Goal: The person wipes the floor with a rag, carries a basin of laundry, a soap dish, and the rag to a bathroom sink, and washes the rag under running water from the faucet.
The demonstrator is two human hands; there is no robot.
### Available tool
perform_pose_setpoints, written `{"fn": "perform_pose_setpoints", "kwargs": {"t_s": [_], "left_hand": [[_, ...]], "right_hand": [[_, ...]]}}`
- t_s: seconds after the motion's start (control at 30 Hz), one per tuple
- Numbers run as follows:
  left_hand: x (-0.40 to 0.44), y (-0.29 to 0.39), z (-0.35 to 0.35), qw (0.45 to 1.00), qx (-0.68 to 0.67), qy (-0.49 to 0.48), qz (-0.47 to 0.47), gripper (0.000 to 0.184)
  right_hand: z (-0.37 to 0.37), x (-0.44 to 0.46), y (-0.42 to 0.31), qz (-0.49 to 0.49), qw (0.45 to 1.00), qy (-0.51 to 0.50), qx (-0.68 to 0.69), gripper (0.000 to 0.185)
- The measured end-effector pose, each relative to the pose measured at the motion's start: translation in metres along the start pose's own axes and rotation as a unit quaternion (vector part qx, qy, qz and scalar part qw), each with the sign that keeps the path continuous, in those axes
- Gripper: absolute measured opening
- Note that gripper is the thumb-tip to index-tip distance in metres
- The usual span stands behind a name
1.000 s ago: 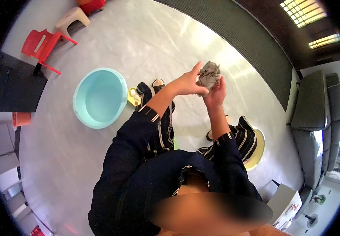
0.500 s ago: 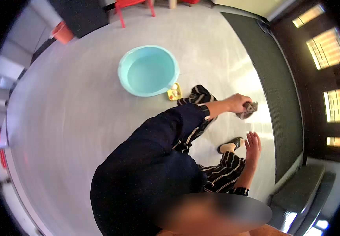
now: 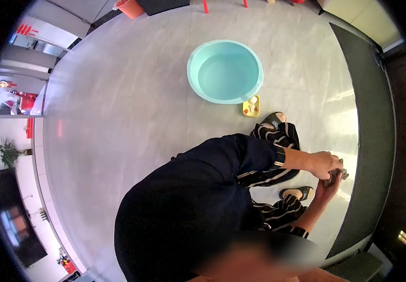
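Note:
A small grey-brown lumpy thing is between my two hands at the right; its kind cannot be made out. My left hand grips it from above, fingers curled over it. From below, my right hand is closed around its near side, the fingers partly hidden behind it. Bits of the thing stick out to the right past the fingertips. Both hands are above the floor, beyond my striped trouser legs and the dark sandals.
A light-blue basin stands on the pale floor. Beside its near right rim lies a small yellow dish with several white and reddish bits. A dark mat runs along the doors at the right. An orange bin is at the back left.
My right hand, previously empty and apart, has come up to the lumpy thing and now holds it along with my left. The view has turned, so the basin appears farther right.

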State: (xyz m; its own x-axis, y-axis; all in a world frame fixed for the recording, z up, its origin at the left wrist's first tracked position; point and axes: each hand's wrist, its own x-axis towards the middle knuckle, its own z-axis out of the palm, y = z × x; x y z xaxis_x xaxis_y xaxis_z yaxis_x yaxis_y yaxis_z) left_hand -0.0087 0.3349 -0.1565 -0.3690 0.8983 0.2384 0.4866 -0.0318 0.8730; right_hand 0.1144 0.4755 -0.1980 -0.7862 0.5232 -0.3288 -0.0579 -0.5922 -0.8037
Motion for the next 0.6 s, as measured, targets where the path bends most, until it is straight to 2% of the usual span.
{"fn": "perform_pose_setpoints", "kwargs": {"t_s": [0.07, 0.1, 0.17, 0.2, 0.23, 0.27, 0.3, 0.4, 0.43, 0.47, 0.5, 0.53, 0.57, 0.6], "left_hand": [[0.001, -0.001, 0.001, 0.998, 0.05, 0.034, 0.006, 0.062], [-0.003, 0.001, -0.001, 0.994, 0.089, 0.069, 0.006, 0.057], [-0.009, 0.004, -0.011, 0.98, 0.169, 0.101, -0.019, 0.053], [-0.013, 0.003, -0.017, 0.97, 0.209, 0.116, -0.032, 0.051], [-0.016, -0.001, -0.033, 0.975, 0.178, 0.129, -0.017, 0.046], [-0.023, 0.001, -0.048, 0.98, 0.144, 0.129, -0.038, 0.033], [-0.029, -0.009, -0.052, 0.98, 0.098, 0.175, -0.012, 0.026], [-0.082, -0.017, -0.083, 0.963, -0.035, 0.266, 0.021, 0.015], [-0.103, -0.027, -0.09, 0.959, -0.023, 0.282, 0.024, 0.018], [-0.134, -0.038, -0.101, 0.959, -0.036, 0.281, 0.008, 0.017], [-0.169, -0.046, -0.114, 0.959, -0.048, 0.279, -0.006, 0.017], [-0.207, -0.049, -0.127, 0.95, -0.062, 0.302, -0.041, 0.023], [-0.249, -0.056, -0.139, 0.939, -0.097, 0.293, -0.155, 0.03], [-0.291, -0.074, -0.148, 0.904, -0.178, 0.278, -0.272, 0.038]], "right_hand": [[0.022, -0.005, 0.0, -0.056, 0.99, -0.018, -0.126, 0.044], [0.026, -0.003, 0.002, -0.085, 0.975, -0.029, -0.201, 0.044], [0.026, 0.003, 0.003, -0.02, 0.992, -0.121, -0.008, 0.047], [0.043, -0.002, 0.001, -0.025, 0.985, -0.169, 0.011, 0.048], [0.071, -0.009, 0.0, -0.026, 0.976, -0.215, 0.028, 0.05], [0.09, -0.015, -0.002, -0.029, 0.964, -0.26, 0.048, 0.051], [0.098, -0.017, -0.005, 0.001, 0.958, -0.282, 0.048, 0.055], [0.111, -0.022, 0.0, 0.064, 0.971, -0.231, -0.026, 0.055], [0.097, -0.012, 0.006, 0.072, 0.965, -0.252, -0.028, 0.055], [0.098, -0.012, 0.007, 0.074, 0.972, -0.188, -0.117, 0.053], [0.095, -0.01, 0.007, 0.081, 0.976, -0.154, -0.133, 0.053], [0.091, -0.009, 0.009, 0.088, 0.977, -0.12, -0.15, 0.053], [0.088, -0.011, 0.01, 0.082, 0.973, -0.108, -0.185, 0.054], [0.082, -0.013, 0.013, 0.092, 0.968, -0.11, -0.206, 0.057]]}}
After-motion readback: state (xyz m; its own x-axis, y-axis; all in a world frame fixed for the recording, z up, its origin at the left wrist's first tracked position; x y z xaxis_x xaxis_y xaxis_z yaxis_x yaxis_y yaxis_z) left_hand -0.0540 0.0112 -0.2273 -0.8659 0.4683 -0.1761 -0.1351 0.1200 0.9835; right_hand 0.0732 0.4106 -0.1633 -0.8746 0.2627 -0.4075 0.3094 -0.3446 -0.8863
